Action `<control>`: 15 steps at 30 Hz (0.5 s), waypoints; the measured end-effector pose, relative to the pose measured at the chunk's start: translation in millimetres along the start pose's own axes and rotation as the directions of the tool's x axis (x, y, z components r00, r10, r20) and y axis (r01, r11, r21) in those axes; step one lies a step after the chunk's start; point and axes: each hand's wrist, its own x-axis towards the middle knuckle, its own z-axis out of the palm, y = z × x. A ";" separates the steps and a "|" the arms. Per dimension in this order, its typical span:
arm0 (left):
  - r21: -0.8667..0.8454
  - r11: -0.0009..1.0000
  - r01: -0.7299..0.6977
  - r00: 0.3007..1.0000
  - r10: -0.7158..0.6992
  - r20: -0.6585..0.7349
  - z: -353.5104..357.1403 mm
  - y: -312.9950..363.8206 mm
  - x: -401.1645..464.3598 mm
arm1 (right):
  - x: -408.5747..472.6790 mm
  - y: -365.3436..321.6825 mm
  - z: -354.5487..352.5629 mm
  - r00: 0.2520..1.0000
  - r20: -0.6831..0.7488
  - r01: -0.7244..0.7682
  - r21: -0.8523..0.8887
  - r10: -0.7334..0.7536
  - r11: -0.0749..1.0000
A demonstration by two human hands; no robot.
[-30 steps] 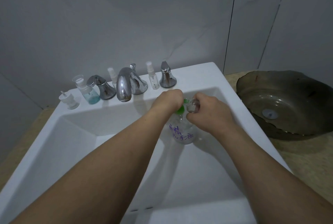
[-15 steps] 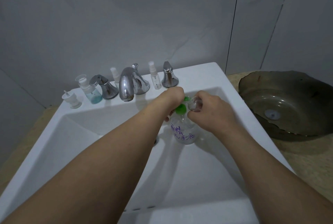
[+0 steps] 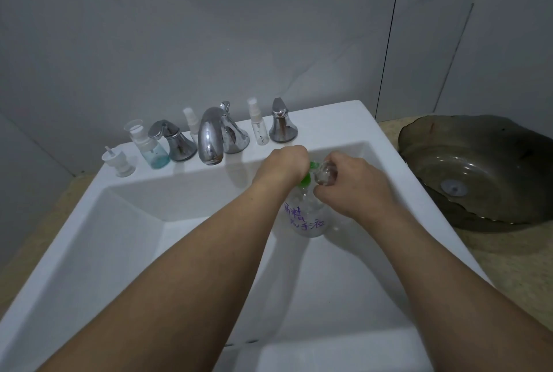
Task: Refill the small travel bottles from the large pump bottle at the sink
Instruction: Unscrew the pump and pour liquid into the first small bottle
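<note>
Large pump bottle (image 3: pixel 305 216), clear with purple writing, stands in the white sink (image 3: pixel 119 237) basin, right side. Left hand (image 3: pixel 282 165) curled over its green pump head (image 3: pixel 306 180); right hand (image 3: pixel 350 186) grips small clear travel bottle (image 3: pixel 324 174) at the spout. Faucet (image 3: pixel 211 135) behind

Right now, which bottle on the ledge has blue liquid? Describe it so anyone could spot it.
Start at the chrome faucet spout on the white sink's back ledge. Go left past the left tap handle to the small clear bottle beside it. It alone holds teal-blue liquid at its bottom.
</note>
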 end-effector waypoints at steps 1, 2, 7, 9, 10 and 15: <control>-0.025 1.000 0.009 1.000 -0.008 0.017 -1.4 1.2 -0.2 | 0.2 0.1 -1.3 1.000 -0.003 0.003 -0.001 -0.003 1.000; -0.058 0.998 0.026 0.999 -0.024 0.046 -3.6 1.3 -0.3 | 0.0 -0.9 -1.8 1.000 -0.003 0.007 0.003 -0.007 1.000; -0.130 0.973 0.192 0.965 -0.162 0.206 -24.0 5.5 -15.0 | -1.2 -4.5 -4.1 0.999 -0.038 0.020 0.039 -0.018 0.999; -0.074 0.980 0.183 0.962 -0.163 0.217 -29.8 5.5 -19.1 | -2.0 -6.0 -5.5 0.999 -0.039 0.026 0.031 -0.025 0.999; -0.059 0.982 0.178 0.962 -0.162 0.220 -31.1 5.8 -21.0 | -2.4 -6.5 -5.5 0.999 -0.041 0.029 0.031 -0.027 0.999; -0.072 0.981 0.181 0.965 -0.162 0.208 -25.2 8.2 -18.8 | -2.8 -6.1 -5.1 0.999 -0.032 0.021 0.034 -0.019 0.999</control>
